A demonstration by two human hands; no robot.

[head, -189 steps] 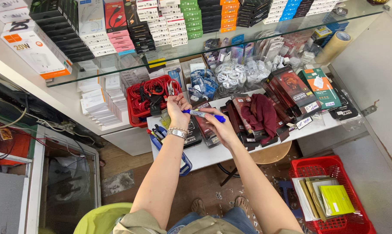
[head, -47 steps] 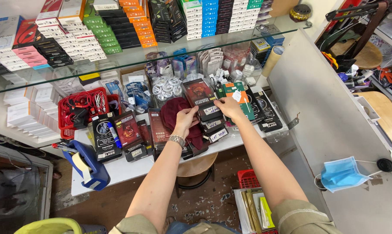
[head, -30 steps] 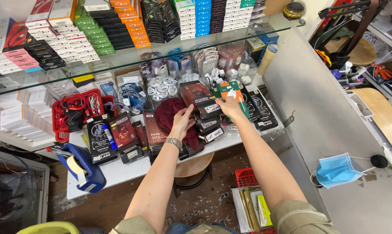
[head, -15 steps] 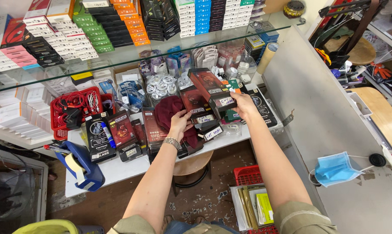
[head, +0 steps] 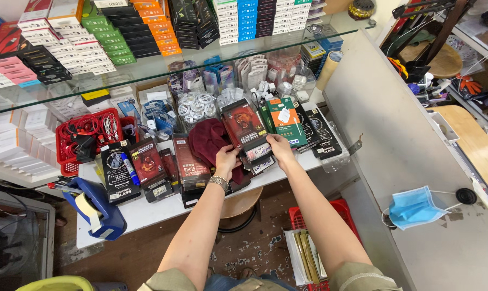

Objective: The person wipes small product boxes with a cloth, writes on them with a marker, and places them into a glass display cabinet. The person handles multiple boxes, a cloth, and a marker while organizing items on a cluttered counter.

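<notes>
While both hands grip a dark packet (head: 245,127), cables fill the red basket (head: 66,156).

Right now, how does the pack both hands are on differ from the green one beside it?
The dark red and black pack is gripped by the left hand and right hand; the green and orange pack lies untouched. The dark pack rests partly on a maroon cloth; the green pack lies on other packs. Both are flat, rectangular retail packs on the white counter.
</notes>
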